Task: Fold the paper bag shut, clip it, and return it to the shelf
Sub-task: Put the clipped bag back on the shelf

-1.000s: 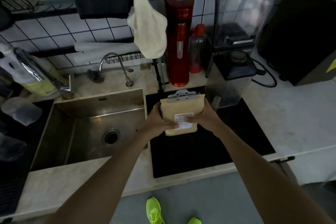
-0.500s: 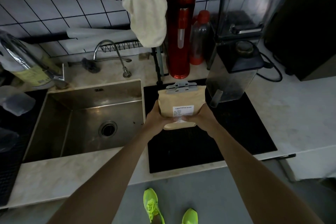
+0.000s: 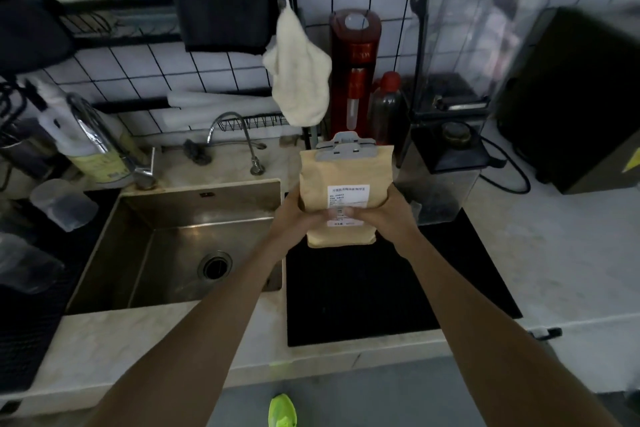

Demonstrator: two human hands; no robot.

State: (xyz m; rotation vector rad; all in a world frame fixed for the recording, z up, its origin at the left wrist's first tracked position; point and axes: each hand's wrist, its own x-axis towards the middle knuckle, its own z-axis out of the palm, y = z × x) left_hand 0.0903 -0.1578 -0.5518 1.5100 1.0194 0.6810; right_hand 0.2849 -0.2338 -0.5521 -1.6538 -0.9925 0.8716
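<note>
Paper bag [image 3: 346,191]: held upright above the black hob [image 3: 381,288], just right of the sink [image 3: 166,246]. Left hand [image 3: 294,218] and right hand [image 3: 384,215]: both closed around the bag's lower sides, thumbs laid on its label. Clip [image 3: 346,146]: seated across the folded top. Folding and clipping are judged done; return to the shelf is left. No shelf spot can be identified.

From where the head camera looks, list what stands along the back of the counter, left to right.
Curved metal faucet → cream cloth hanging from the rack → tall red cylindrical appliance → dark bottle with red cap → clear-walled machine with a black lid → black box-shaped appliance.
</note>
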